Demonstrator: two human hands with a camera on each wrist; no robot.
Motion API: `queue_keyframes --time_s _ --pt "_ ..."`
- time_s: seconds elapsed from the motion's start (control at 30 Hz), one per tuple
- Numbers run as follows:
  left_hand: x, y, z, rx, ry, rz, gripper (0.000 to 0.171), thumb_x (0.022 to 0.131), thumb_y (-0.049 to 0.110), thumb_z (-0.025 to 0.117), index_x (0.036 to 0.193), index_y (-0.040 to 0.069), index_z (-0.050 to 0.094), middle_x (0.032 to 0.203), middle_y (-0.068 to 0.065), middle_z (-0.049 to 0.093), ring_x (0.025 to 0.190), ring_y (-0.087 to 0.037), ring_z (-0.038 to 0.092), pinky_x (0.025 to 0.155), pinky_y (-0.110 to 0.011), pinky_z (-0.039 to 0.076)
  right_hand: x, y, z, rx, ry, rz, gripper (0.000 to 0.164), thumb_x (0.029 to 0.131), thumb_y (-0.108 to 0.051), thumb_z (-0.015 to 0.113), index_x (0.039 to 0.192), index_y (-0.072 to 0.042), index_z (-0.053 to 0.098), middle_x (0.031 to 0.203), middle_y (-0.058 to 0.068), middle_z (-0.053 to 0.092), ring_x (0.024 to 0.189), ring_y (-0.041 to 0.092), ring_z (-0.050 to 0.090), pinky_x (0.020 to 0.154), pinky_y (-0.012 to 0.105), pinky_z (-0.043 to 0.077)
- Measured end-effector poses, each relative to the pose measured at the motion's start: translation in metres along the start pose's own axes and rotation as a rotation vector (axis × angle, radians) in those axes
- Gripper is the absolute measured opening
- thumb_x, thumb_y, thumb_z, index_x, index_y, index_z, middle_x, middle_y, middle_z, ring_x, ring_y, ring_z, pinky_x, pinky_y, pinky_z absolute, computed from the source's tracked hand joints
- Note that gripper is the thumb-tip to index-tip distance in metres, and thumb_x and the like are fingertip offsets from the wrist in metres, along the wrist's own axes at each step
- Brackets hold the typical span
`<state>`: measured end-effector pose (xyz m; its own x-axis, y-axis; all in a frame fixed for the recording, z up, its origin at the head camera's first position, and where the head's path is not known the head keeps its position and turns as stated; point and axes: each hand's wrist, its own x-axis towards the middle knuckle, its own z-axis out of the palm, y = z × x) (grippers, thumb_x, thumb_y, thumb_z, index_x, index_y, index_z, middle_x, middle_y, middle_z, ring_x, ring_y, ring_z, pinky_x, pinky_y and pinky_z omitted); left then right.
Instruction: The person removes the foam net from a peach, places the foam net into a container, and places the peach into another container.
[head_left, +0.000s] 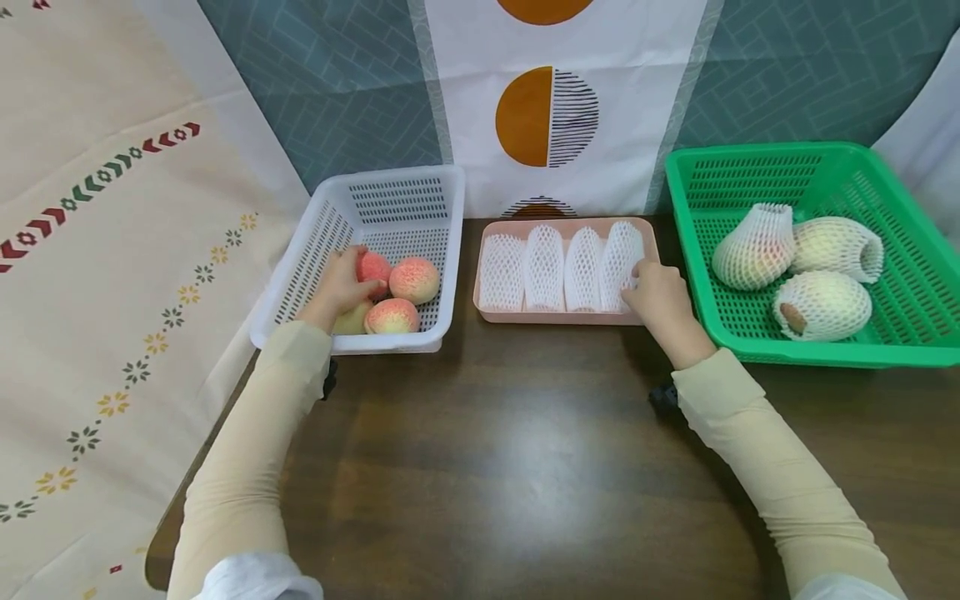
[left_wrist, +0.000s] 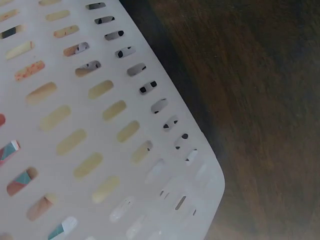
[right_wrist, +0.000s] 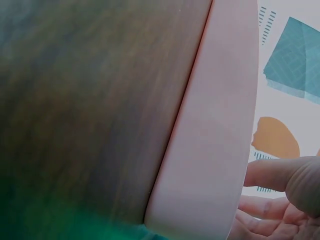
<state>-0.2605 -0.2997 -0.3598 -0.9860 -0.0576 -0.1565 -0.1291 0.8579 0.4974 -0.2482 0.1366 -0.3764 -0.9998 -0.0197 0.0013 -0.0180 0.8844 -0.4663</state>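
My left hand [head_left: 339, 287] reaches into the white slotted basket [head_left: 292, 287], its thumb and fingers curled round a red peach [head_left: 372, 268]. Two more peaches, one orange-pink [head_left: 414, 279] and one yellow-red [head_left: 392, 317], lie beside it, with a yellowish fruit [head_left: 352, 320] partly hidden by the hand. In the left wrist view the basket's wall [left_wrist: 165, 185] hides that hand. My right hand [head_left: 660, 300] has its fingertips at the rightmost white foam net [head_left: 621, 258] in the pink tray [head_left: 555, 318]. In the right wrist view the tray's wall [right_wrist: 215, 125] covers these fingertips; I cannot tell whether they pinch the net.
Three more foam nets [head_left: 543, 268] lie side by side in the tray. The green basket [head_left: 832, 354] at the right holds three fruits in foam nets [head_left: 822, 306]. All three containers stand along the back of the dark wooden table [head_left: 525, 458], before a patterned cloth [head_left: 360, 83].
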Motion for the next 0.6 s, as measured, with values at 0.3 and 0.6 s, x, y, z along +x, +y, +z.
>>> queue_keyframes --time_s 0.3,0.6 --pt "0.002 0.001 -0.004 -0.036 0.017 0.023 0.068 0.088 0.014 0.065 0.144 -0.002 0.029 0.14 -0.028 0.03 0.123 -0.038 0.033 0.11 -0.051 0.031 -0.001 -0.001 -0.004 0.001 0.013 0.001 0.032 0.086 -0.009 0.061 0.109 0.014 0.057 0.101 0.034 0.062 0.081 0.04 0.06 0.077 0.052 0.053" --pt "-0.005 0.0 -0.004 -0.057 0.012 0.031 0.069 0.09 0.018 0.063 0.145 -0.003 0.026 0.145 -0.03 0.025 0.13 -0.04 0.03 0.11 -0.053 0.029 -0.01 -0.004 -0.007 0.003 0.043 -0.015 0.034 0.087 -0.008 0.061 0.113 0.013 0.056 0.107 0.034 0.061 0.084 0.042 0.061 0.076 0.053 0.053"
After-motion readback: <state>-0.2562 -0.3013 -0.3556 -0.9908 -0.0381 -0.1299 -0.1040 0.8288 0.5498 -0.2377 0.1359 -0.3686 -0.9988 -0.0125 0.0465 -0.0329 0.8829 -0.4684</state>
